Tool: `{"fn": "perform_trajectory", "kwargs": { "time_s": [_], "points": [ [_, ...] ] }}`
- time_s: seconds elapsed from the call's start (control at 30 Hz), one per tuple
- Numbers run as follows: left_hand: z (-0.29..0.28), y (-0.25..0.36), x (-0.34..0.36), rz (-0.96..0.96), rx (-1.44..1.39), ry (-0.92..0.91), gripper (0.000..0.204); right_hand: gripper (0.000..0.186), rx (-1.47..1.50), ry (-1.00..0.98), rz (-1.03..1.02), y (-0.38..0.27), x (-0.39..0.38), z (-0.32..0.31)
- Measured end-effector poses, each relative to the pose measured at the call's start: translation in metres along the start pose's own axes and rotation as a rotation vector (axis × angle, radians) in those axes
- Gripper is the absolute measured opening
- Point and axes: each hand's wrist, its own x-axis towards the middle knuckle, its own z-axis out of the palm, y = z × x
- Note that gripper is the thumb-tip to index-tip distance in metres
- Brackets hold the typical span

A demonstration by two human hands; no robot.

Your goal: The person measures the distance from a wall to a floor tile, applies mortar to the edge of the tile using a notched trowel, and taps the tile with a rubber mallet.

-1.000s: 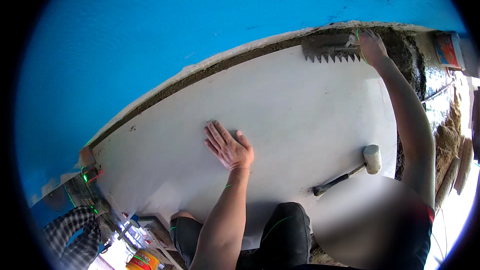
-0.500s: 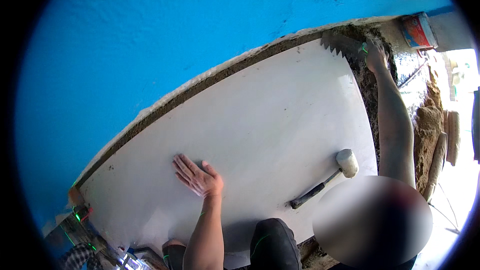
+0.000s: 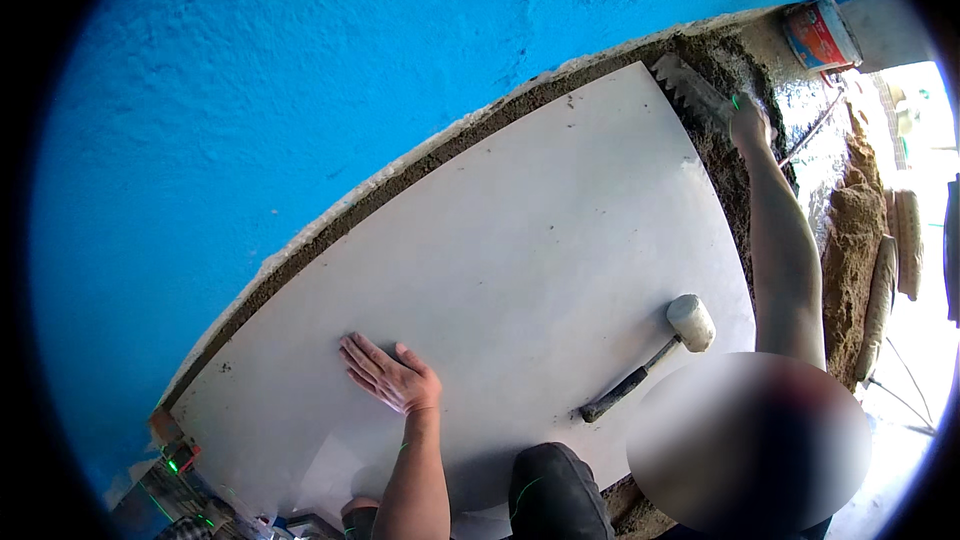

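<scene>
My left hand (image 3: pixel 391 374) lies flat on a large pale tile (image 3: pixel 500 230), fingers stretched out and holding nothing. At the far right, my right hand (image 3: pixel 752 125) is closed round a notched trowel (image 3: pixel 693 88), though its handle is mostly hidden by the fingers. The trowel's coarse teeth face the tile's far right corner, and its blade is over dark, wet mortar (image 3: pixel 745 65) beside the tile's edge. A mallet (image 3: pixel 691 323) with a whitish head and dark grip rests on the tile, between my two arms.
A blue wall (image 3: pixel 300 90) rises behind the tile, with a mortar-filled gap (image 3: pixel 400 182) between them. A red-and-blue bucket (image 3: pixel 822 35) stands at the far right. Heaped sand (image 3: pixel 855 230) lies right of my arm. A green-lit device (image 3: pixel 175 462) is at the lower left. A blurred oval covers the lower right.
My right hand has drawn the trowel back from the wall and off the tile's corner. The left hand stays flat on the tile. The whole view has shifted slightly.
</scene>
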Motion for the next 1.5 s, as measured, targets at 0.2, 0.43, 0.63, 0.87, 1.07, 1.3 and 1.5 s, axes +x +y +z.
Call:
{"fn": "perform_trajectory", "kwargs": {
  "time_s": [0.2,0.43,0.63,0.87,1.07,1.3,1.5],
  "points": [
    [-0.001,0.007,-0.005,0.055,0.022,-0.020,0.067,0.043,0.118,-0.269,0.081,0.003,-0.058,-0.037],
    [0.009,-0.019,0.002,-0.016,0.055,0.053,0.067,0.045,0.186,-0.331,0.376,0.145,-0.190,-0.057],
    [0.034,0.011,-0.022,0.031,-0.003,0.014,0.066,0.054,-0.016,0.145,0.651,0.360,-0.354,-0.040],
    [0.031,-0.023,0.008,-0.008,0.038,0.116,0.067,0.058,1.104,-0.893,0.614,0.010,-0.438,-0.093],
    [0.038,-0.004,-0.015,0.021,0.046,0.078,0.066,0.046,1.037,-0.331,0.928,-0.061,-0.481,-0.037],
    [0.033,-0.009,-0.007,0.009,0.035,0.051,0.067,0.041,1.662,-0.508,1.445,0.072,-0.556,-0.109],
    [0.036,-0.008,-0.002,0.023,0.041,0.087,0.066,0.034,1.682,-0.191,1.826,0.134,-0.620,-0.128]
  ]
}}
